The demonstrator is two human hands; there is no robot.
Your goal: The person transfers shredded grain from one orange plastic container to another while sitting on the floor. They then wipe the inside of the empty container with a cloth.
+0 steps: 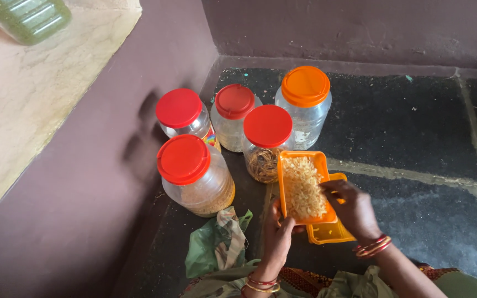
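Hands at work over an orange box (303,187), rectangular and shallow, filled with pale yellowish shreds (305,185) that look dry; what they are I cannot tell. Left hand (277,234) is closed on the near short edge of the box, thumb on the rim, fingers underneath, holding it tilted up off the floor. Right hand (353,208) rests on the box's right side with fingers curled in at the rim, fingertips touching the shreds; whether it pinches any of them cannot be told. Both wrists carry red and gold bangles.

Beneath the box, partly covered by it, a second orange piece (329,233) of the same shape lies flat on the dark stone floor (415,138); it looks like the lid.

Just beyond the box, five clear plastic jars stand upright in a cluster against the purple wall (84,209). Four have red lids: one near left with yellow grain at the bottom (194,176), one far left (183,113), one at the back (234,113), one nearest the box holding brown strands (266,140), touching or almost touching the box's far edge. The fifth has an orange lid (305,102) and stands far right.

A crumpled green bag (216,243) lies on the floor left of the left hand. A green bottle (28,19) lies on the pale ledge, top left.
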